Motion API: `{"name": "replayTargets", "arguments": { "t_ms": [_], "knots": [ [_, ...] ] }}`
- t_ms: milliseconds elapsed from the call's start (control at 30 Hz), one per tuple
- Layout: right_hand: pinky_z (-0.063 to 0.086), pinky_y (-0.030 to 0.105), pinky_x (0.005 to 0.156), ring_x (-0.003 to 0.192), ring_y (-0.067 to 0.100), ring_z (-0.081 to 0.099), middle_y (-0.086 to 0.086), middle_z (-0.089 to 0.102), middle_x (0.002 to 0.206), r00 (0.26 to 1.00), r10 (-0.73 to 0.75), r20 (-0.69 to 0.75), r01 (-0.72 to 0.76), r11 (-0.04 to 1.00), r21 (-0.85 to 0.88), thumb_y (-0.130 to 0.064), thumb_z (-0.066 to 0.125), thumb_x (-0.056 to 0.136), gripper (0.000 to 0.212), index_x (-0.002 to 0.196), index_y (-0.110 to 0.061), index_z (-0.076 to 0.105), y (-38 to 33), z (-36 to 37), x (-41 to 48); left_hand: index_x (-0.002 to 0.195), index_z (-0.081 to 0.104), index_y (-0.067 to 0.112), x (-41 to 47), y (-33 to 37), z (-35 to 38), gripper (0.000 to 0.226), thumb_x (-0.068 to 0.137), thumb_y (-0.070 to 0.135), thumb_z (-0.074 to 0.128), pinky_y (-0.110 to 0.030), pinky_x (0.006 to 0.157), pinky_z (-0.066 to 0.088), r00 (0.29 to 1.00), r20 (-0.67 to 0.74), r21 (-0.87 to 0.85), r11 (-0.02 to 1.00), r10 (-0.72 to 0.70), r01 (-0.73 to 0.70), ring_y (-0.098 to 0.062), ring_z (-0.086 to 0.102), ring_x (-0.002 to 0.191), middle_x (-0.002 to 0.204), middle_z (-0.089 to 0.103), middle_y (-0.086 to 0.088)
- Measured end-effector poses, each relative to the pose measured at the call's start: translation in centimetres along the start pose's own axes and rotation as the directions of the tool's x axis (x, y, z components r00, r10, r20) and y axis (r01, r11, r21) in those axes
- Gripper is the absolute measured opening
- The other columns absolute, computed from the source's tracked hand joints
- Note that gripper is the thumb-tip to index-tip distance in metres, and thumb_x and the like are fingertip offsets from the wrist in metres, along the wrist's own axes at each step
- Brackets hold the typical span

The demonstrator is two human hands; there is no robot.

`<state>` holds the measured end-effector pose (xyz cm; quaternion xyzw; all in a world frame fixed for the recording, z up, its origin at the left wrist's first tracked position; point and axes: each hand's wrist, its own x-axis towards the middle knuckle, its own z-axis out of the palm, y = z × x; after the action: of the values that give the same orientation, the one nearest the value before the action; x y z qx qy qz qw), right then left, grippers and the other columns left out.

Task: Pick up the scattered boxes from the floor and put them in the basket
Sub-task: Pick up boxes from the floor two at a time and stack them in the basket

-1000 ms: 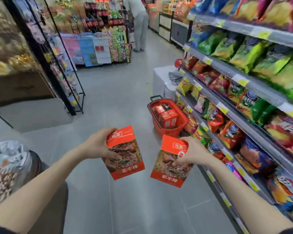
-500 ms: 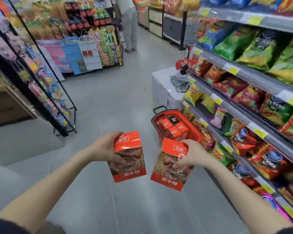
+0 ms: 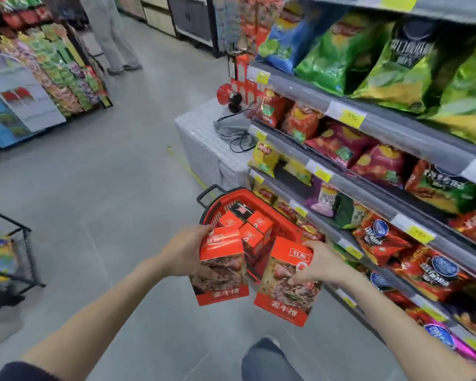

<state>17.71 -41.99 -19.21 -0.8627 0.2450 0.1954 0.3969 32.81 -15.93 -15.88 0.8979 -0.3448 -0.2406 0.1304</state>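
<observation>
- Above a red plastic basket (image 3: 286,232) on the grey floor (image 3: 121,188), left hand (image 3: 184,254) and right hand (image 3: 322,264) each grip a red cardboard box (image 3: 221,270) (image 3: 287,284).
- Best lowered flat beside the boxes already inside (image 3: 254,229).
- Snack shelves (image 3: 368,188) crowd the basket's right side.

Boxes in my hands (image 3: 184,254): printed cardboard box (image 3: 221,268), slight sheen. Basket (image 3: 285,229): red moulded plastic, slotted walls. Floor (image 3: 116,174): smooth grey, matt. Crisp bags (image 3: 338,48): glossy foil.
</observation>
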Motion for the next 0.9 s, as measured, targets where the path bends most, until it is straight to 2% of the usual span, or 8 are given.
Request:
{"name": "replayTargets", "arguments": {
  "t_ms": [233, 300, 400, 467, 633, 733, 833, 900],
  "knots": [
    [0.053, 0.032, 0.083, 0.095, 0.015, 0.061, -0.002, 0.063, 0.106, 0.979, 0.203, -0.007, -0.203, 0.979, 0.026, -0.063, 0.077, 0.017, 0.113, 0.117, -0.018, 0.053, 0.0, -1.8, 9.3, 0.139, 0.032, 0.017, 11.7, -2.8, -1.9, 0.109, 0.048, 0.056, 0.077, -0.037, 0.100, 0.040, 0.995, 0.067, 0.076, 0.994, 0.079, -0.084, -0.024, 0.048, 0.118, 0.132, 0.047, -0.003],
    [0.053, 0.031, 0.082, 0.093, 0.014, 0.063, -0.003, 0.065, 0.103, 0.964, 0.264, -0.030, -0.262, 0.963, 0.062, -0.058, 0.083, 0.022, 0.101, 0.111, -0.019, 0.057, 0.2, -1.5, 11.4, 0.139, 0.033, 0.016, 15.0, -3.4, -2.0, 0.109, 0.048, 0.056, 0.076, -0.036, 0.102, 0.038, 0.986, 0.112, 0.118, 0.984, 0.123, -0.136, -0.024, 0.047, 0.121, 0.134, 0.047, -0.003],
    [0.052, 0.027, 0.075, 0.089, 0.015, 0.066, -0.004, 0.069, 0.092, 0.940, 0.337, -0.052, -0.325, 0.933, 0.156, -0.040, 0.091, 0.040, 0.064, 0.094, -0.020, 0.061, 0.0, -1.2, 14.5, 0.140, 0.030, 0.014, 20.3, -4.5, -1.5, 0.106, 0.055, 0.052, 0.079, -0.030, 0.106, 0.030, 0.962, 0.187, 0.161, 0.960, 0.197, -0.228, -0.022, 0.042, 0.126, 0.141, 0.042, -0.003],
    [0.052, 0.027, 0.076, 0.089, 0.016, 0.065, -0.004, 0.068, 0.091, 0.908, 0.413, -0.071, -0.389, 0.894, 0.223, -0.039, 0.090, 0.042, 0.063, 0.094, -0.019, 0.062, 0.2, -0.6, 16.6, 0.141, 0.028, 0.016, 23.8, -5.4, -0.9, 0.103, 0.058, 0.051, 0.079, -0.028, 0.106, 0.028, 0.940, 0.239, 0.163, 0.944, 0.243, -0.286, -0.020, 0.041, 0.127, 0.141, 0.041, -0.001],
    [0.052, 0.039, 0.090, 0.099, 0.021, 0.063, 0.001, 0.069, 0.101, 0.785, 0.600, -0.154, -0.513, 0.769, 0.381, -0.056, 0.085, 0.026, 0.079, 0.095, -0.023, 0.063, 2.3, 2.5, 22.7, 0.139, 0.031, 0.015, 31.2, -7.8, 0.6, 0.103, 0.056, 0.053, 0.079, -0.032, 0.108, 0.028, 0.892, 0.305, 0.118, 0.916, 0.333, -0.382, -0.022, 0.042, 0.126, 0.138, 0.044, -0.002],
    [0.052, 0.037, 0.091, 0.099, 0.021, 0.064, 0.001, 0.070, 0.099, 0.703, 0.705, -0.095, -0.583, 0.648, 0.490, -0.042, 0.087, 0.037, 0.060, 0.090, -0.024, 0.064, 3.4, 4.4, 25.9, 0.138, 0.033, 0.016, 34.9, -8.9, 1.8, 0.103, 0.054, 0.053, 0.080, -0.036, 0.107, 0.031, 0.869, 0.323, 0.129, 0.893, 0.374, -0.432, -0.025, 0.044, 0.124, 0.134, 0.047, -0.003],
    [0.043, 0.032, 0.100, 0.117, 0.025, 0.054, 0.006, 0.061, 0.119, 0.601, 0.791, -0.114, -0.657, 0.571, 0.492, -0.052, 0.082, 0.042, 0.087, 0.117, -0.017, 0.054, 4.7, 6.3, 29.1, 0.137, 0.035, 0.014, 37.9, -9.9, 3.3, 0.104, 0.052, 0.049, 0.082, -0.036, 0.106, 0.031, 0.848, 0.348, 0.144, 0.871, 0.400, -0.470, -0.027, 0.044, 0.123, 0.133, 0.048, -0.006],
    [0.038, 0.035, 0.101, 0.123, 0.030, 0.046, 0.012, 0.054, 0.128, 0.512, 0.850, -0.121, -0.708, 0.498, 0.501, -0.060, 0.077, 0.042, 0.102, 0.124, -0.009, 0.047, 6.1, 7.8, 31.3, 0.137, 0.035, 0.013, 39.5, -10.5, 4.7, 0.104, 0.052, 0.049, 0.083, -0.036, 0.107, 0.029, 0.835, 0.362, 0.138, 0.862, 0.415, -0.488, -0.027, 0.043, 0.123, 0.135, 0.047, -0.006]
  ]
}}
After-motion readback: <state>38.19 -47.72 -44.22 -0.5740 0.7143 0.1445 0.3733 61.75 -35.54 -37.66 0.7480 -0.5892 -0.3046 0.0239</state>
